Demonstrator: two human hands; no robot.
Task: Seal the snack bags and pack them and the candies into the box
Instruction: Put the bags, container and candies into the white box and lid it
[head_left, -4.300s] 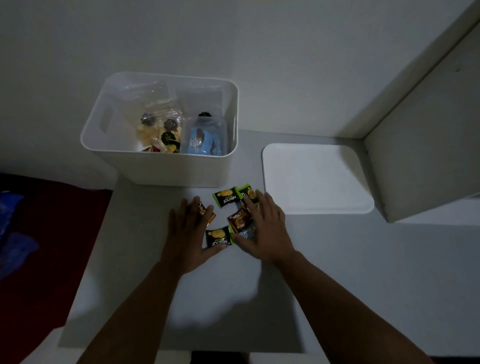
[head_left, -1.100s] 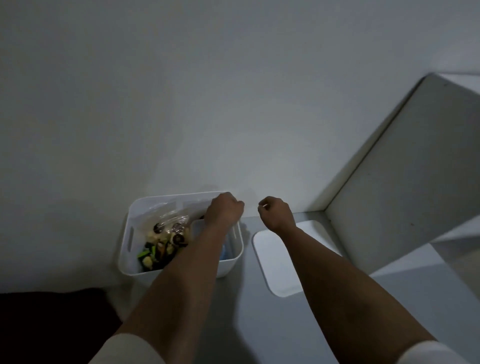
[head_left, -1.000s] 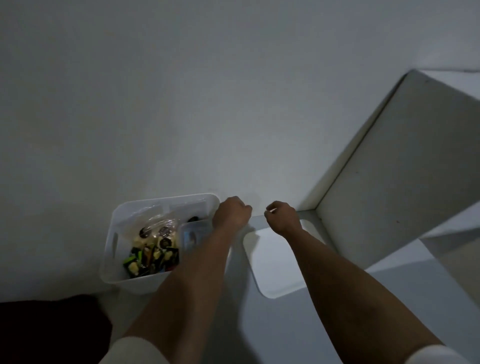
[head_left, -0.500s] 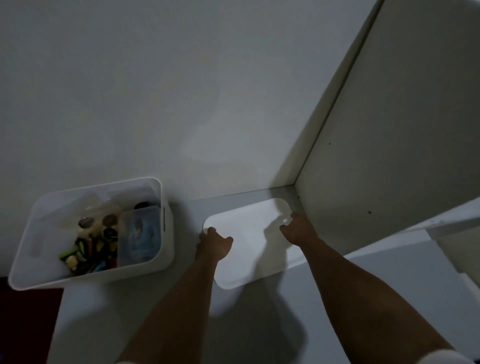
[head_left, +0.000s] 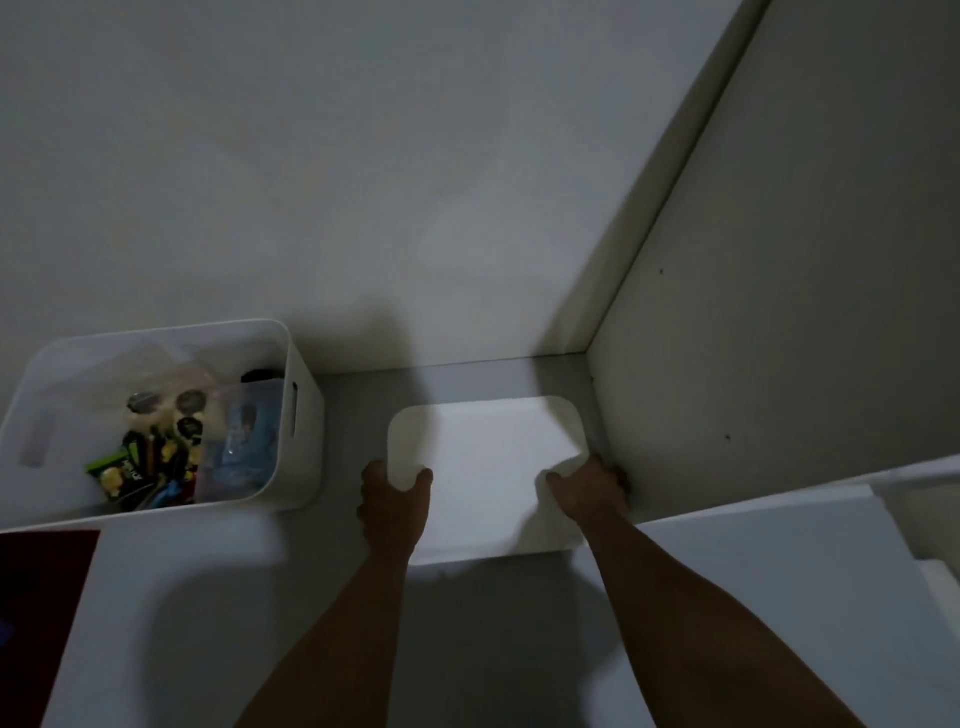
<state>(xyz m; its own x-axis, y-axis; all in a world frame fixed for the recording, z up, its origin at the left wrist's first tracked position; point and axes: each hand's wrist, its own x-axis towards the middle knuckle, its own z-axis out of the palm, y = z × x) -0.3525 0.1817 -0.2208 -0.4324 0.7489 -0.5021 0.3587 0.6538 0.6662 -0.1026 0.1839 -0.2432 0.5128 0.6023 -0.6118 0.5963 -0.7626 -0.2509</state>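
Observation:
The white box (head_left: 304, 415) stands at the left on the grey table, open at the top. Inside it lie clear snack bags (head_left: 171, 410), a bluish bag (head_left: 249, 441) and several green and black candies (head_left: 130, 467). The flat white lid (head_left: 488, 457) lies to the right of the box. My left hand (head_left: 395, 499) grips the lid's left edge, thumb on top. My right hand (head_left: 589, 488) holds the lid's right edge, close against the side panel. The lid's near part is tilted up a little off the table.
A white wall runs behind the box and the lid. A tall off-white panel (head_left: 779, 312) stands right of the lid, almost touching it. The grey table (head_left: 234, 597) ends at the left beside a dark red surface (head_left: 36, 597).
The candies went from the table into the box. Both hands left the box, moved right and took hold of the lid's two side edges. The view has shifted right.

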